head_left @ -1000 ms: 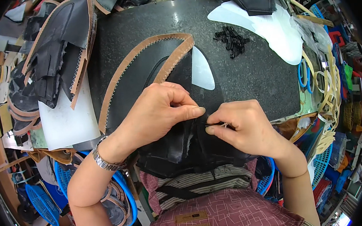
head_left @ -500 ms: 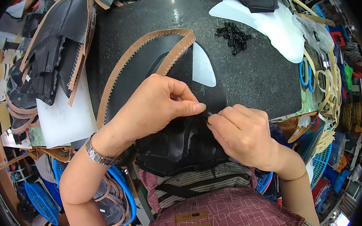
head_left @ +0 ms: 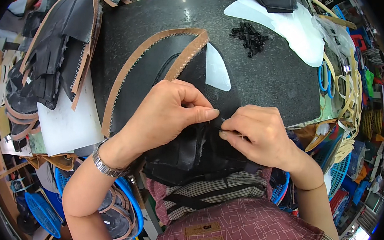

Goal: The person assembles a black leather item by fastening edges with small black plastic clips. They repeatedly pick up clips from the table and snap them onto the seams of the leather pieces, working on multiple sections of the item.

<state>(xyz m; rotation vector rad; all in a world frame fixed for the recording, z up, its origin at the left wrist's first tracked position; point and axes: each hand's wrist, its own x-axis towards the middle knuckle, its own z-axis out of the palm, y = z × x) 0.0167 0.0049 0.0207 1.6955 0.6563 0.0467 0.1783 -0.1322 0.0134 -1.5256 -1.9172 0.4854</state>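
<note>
A black leather boot upper (head_left: 177,162) lies over the near edge of the dark work surface, toward my lap. Brown zigzag-stitched trim runs round its far part, and a white pointed patch (head_left: 217,69) shows beside it. My left hand (head_left: 172,105) pinches the upper near its middle, thumb and forefinger together, with a zipper line running close by. Just to the right, my right hand (head_left: 257,135) is closed, its thumb and forefinger tips at the black material. Whatever lies between those tips is too small and dark to make out.
A pile of small black zipper sliders (head_left: 249,38) sits on the dark slab (head_left: 275,85). White sheet pieces (head_left: 301,42) lie at the far right, near blue-handled scissors (head_left: 324,80). More boot uppers (head_left: 52,63) are stacked at left over a white board (head_left: 69,124). Blue baskets (head_left: 43,214) stand below.
My right hand has shifted slightly, its thumb now lower and a little apart from the forefinger's knuckles. The upper has moved up a touch; my left hand keeps its pinch.
</note>
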